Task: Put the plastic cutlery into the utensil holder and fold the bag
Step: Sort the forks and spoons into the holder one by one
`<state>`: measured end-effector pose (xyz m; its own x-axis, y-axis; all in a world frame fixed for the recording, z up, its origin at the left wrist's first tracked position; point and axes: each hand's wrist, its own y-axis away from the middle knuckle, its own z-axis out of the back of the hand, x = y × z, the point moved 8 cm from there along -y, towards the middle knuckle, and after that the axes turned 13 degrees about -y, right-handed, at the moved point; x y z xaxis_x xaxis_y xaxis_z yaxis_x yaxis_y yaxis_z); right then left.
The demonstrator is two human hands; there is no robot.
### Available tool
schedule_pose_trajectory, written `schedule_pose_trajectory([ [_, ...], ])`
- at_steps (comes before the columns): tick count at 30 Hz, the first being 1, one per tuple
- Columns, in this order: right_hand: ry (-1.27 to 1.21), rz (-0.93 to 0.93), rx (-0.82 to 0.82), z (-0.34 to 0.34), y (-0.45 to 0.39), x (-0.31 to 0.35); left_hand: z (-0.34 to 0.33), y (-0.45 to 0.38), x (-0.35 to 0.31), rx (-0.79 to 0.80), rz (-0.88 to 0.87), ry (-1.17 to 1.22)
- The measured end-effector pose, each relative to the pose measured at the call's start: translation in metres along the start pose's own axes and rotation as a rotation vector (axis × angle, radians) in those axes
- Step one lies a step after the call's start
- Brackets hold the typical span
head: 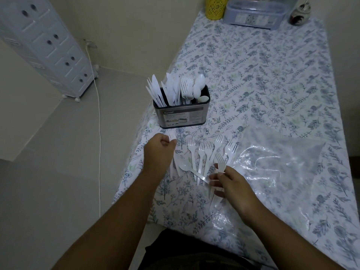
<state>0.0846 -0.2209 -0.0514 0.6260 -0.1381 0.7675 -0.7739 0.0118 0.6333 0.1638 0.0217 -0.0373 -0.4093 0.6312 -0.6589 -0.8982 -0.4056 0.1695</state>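
A: What do the hands hold?
B: The left hand [158, 151] pinches a white fork [171, 135]; the right hand [230, 184] grips another fork [220, 162].
A: And around them?
B: Loose forks [202, 154] and a spoon [187, 168] lie between. The utensil holder [181, 114] stands at twelve o'clock, the clear bag [280, 158] at three.

left hand [158, 151] curled, fingers pinched; right hand [231, 185] fingers pinched, both forearms extended.
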Motion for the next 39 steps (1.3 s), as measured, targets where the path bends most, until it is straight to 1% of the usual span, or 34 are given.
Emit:
schedule_pose_trajectory([
  [1,0.005,0.009,0.009,-0.004,-0.001,0.004,0.008,0.014,-0.013,-0.016,-0.054,0.033],
  [2,0.015,0.022,0.026,-0.009,-0.002,0.008,0.011,0.03,-0.026,0.0,-0.108,0.069],
  [4,0.038,0.051,0.1,-0.023,-0.001,0.015,0.005,0.061,-0.047,0.072,-0.181,0.106],
  [6,0.114,0.058,0.188,-0.034,-0.001,0.015,-0.009,0.08,-0.051,0.095,-0.169,0.139],
  [8,0.153,0.009,0.236,-0.038,0.001,0.009,-0.024,0.087,-0.047,0.122,-0.108,0.153],
  [10,0.117,-0.038,0.241,-0.035,0.002,0.001,-0.038,0.086,-0.045,0.215,-0.099,0.13],
  [12,0.077,-0.07,0.197,-0.025,0.003,-0.006,-0.048,0.085,-0.047,0.34,-0.155,0.096],
  [13,0.059,-0.089,0.159,-0.019,0.002,-0.008,-0.048,0.08,-0.046,0.349,-0.171,0.047],
  [14,0.037,-0.11,0.116,-0.012,0.001,-0.011,-0.046,0.071,-0.042,0.311,-0.159,-0.017],
  [16,-0.028,-0.15,0.037,0.002,-0.001,-0.018,-0.044,0.045,-0.027,0.21,-0.063,-0.114],
  [18,-0.057,-0.164,-0.012,0.014,-0.002,-0.021,-0.053,0.025,-0.014,0.19,0.029,-0.163],
  [21,-0.084,-0.146,-0.027,0.025,0.002,-0.02,-0.075,0.012,-0.012,0.239,0.011,-0.271],
  [23,-0.116,-0.132,-0.035,0.03,0.003,-0.019,-0.078,0.009,-0.017,0.226,-0.022,-0.301],
  [25,-0.159,-0.135,-0.055,0.034,0.004,-0.018,-0.074,0.007,-0.021,0.19,-0.022,-0.253],
  [27,-0.216,-0.139,-0.068,0.038,0.002,-0.017,-0.062,0.007,-0.028,0.127,-0.027,-0.137],
  [29,-0.25,-0.13,-0.07,0.04,0.001,-0.013,-0.046,0.013,-0.043,0.04,-0.089,-0.022],
  [31,-0.306,-0.113,-0.067,0.037,-0.002,-0.006,-0.036,0.028,-0.062,0.009,-0.176,0.021],
  [32,-0.334,-0.098,-0.064,0.035,-0.003,-0.003,-0.036,0.038,-0.07,0.04,-0.206,0.025],
  [36,-0.351,-0.046,-0.013,0.025,-0.009,0.006,-0.065,0.087,-0.076,0.285,-0.226,0.025],
  [37,-0.344,-0.051,0.01,0.023,-0.009,0.005,-0.072,0.098,-0.074,0.32,-0.22,0.042],
  [39,-0.317,-0.08,0.032,0.022,-0.009,-0.001,-0.081,0.109,-0.069,0.341,-0.205,0.058],
])
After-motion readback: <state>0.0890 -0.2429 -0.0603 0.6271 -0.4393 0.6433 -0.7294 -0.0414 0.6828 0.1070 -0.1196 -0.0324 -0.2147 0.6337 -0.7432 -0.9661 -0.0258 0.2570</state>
